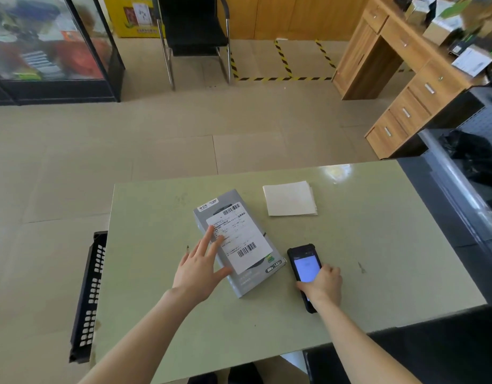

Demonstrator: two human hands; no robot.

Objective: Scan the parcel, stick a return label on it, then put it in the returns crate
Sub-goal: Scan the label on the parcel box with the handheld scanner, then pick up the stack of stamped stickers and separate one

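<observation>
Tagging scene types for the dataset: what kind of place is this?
Probably a small parcel or returns counter in a shop or depot office. Signs: a grey boxed parcel bearing a barcoded shipping label, a handheld scanner under the right hand, and hazard-striped tape marking a floor bay.

— How many boxes lie on the table (156,314)?
— One grey box (240,245), near the middle, with one large white label (239,239) on top. That label shows two barcodes.
— Anything else on it?
— One handheld scanner (304,270) toward the near edge, and one small stack of white sheets (289,198) toward the far edge.
— Hands?
— Two: one left hand (200,270), one right hand (323,284).
— And off the table?
— One black crate (88,297) at the left edge, one black chair (195,31), one wooden desk (400,73).
</observation>
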